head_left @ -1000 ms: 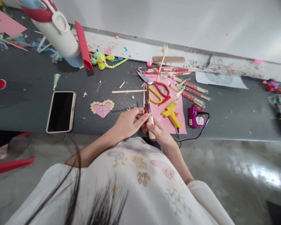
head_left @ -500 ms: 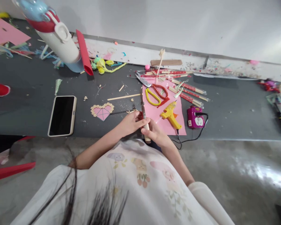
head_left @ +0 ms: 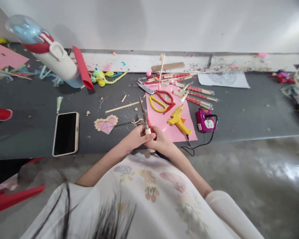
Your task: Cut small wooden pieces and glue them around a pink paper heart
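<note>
At the table's front edge, close to my shirt, both hands are closed around a pair of pruning shears (head_left: 145,116) with narrow metal blades and a pale grip. The blades point away from me, tilted slightly left. My left hand (head_left: 136,138) wraps the grip from the left. From the right, my right hand (head_left: 160,141) presses against the same handles; its fingertips are partly hidden. A pink paper heart (head_left: 108,126) with drawn lines lies left of my hands, its upper edge lined with small stick pieces. Short stick bits (head_left: 137,121) lie just beyond my left hand.
Pink paper (head_left: 154,116) holds large scissors (head_left: 159,101) and a yellow glue gun (head_left: 178,120), beside a purple box (head_left: 205,120) with a cord. Wrapped chopsticks (head_left: 196,89) lie behind. A thin stick (head_left: 123,107), a phone (head_left: 66,134) and a bottle (head_left: 56,61) are left.
The view has shifted slightly. The shears' blades have swung to the left, and both hands remain on the handles. The white sheet at the back right now shows more of its surface.
</note>
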Tool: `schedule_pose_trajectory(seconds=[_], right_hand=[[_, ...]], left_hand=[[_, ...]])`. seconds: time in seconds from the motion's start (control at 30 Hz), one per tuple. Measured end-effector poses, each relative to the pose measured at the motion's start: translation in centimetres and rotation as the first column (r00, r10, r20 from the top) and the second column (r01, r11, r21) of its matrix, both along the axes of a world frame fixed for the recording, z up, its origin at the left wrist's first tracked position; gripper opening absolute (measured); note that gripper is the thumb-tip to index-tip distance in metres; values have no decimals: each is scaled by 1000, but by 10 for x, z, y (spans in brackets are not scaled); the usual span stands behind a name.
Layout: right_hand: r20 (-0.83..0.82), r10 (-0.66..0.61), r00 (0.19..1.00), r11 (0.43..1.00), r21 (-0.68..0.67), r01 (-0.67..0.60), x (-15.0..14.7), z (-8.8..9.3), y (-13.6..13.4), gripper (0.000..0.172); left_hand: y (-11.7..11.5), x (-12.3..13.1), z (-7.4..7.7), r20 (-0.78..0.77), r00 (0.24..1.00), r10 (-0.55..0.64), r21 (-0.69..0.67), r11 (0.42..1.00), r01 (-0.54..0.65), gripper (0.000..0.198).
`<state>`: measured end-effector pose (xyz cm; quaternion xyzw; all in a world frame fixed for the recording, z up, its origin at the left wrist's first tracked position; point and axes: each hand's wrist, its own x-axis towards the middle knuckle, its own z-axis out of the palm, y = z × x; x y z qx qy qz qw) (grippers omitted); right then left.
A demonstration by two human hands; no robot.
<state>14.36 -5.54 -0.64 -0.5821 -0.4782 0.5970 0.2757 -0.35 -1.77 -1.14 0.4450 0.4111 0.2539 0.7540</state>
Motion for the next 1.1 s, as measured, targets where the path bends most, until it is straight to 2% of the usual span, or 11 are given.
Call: schedule_pose_trajectory(seconds=[0.1,0.17,0.43,0.6,0.93,1.03,1.1], right_hand=[[26,-11,1000,999,30,11,-3,5,-2,47],[19,-26,999,998,54,25,-4,7,-3,49],[-9,-10,1000,999,37,10,1,6,-3,46],[-23,-16,1000,998,58,18,4,1,-3,48],[-32,-23,999,998,57,24,5,-2,-3,43],[-52,-31,998,999,20,33,5,1,-2,43],[-50,-39,998,999,-24,38,5,4,-2,41]], left_hand=[[-5,1,1,110,992,62,-123,991,-48,49],[-8,3,2,145,982,118,-147,984,-96,46],[-12,10,1,35,977,209,-130,971,-203,41],[-12,13,-2,0,980,198,-133,971,-197,46],[-11,14,-1,1,982,191,-129,973,-189,40],[-7,13,-3,2,988,154,-83,985,-154,46],[-4,11,-2,-4,996,85,-27,996,-85,53]])
